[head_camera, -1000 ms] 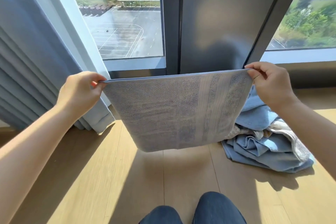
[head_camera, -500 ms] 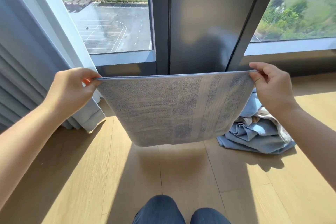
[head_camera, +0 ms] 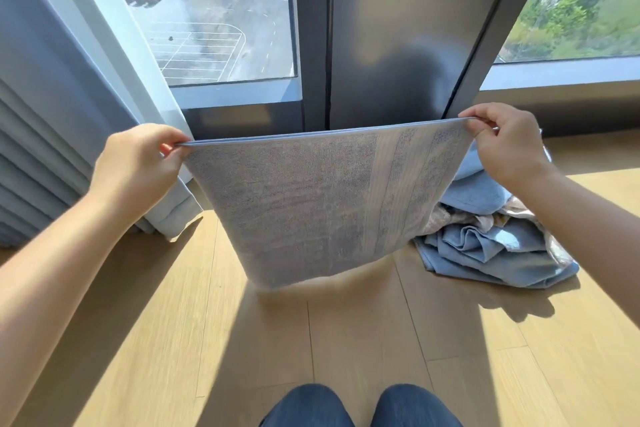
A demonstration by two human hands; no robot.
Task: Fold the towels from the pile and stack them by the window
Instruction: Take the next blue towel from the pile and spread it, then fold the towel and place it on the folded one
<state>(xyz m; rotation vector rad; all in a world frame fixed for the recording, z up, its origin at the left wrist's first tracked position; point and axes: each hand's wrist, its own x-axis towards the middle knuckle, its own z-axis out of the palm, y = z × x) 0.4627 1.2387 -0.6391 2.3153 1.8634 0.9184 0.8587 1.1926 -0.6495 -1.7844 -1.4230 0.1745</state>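
Pinching the top left corner of the grey-blue towel (head_camera: 304, 204) between thumb and curled fingers, the left hand (head_camera: 138, 163) holds it up in the air above the wooden floor (head_camera: 346, 340). The right hand (head_camera: 505, 146) grips the opposite top corner the same way, so the doubled towel hangs taut before the window (head_camera: 221, 28). The pile (head_camera: 491, 243) of crumpled towels lies on the floor, behind and right of it.

Nubby terry towel (head_camera: 311, 204), matt wood floor (head_camera: 363, 340)

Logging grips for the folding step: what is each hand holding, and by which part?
Both hold the blue-grey towel: the left hand pinches its upper left corner, the right hand its upper right corner.
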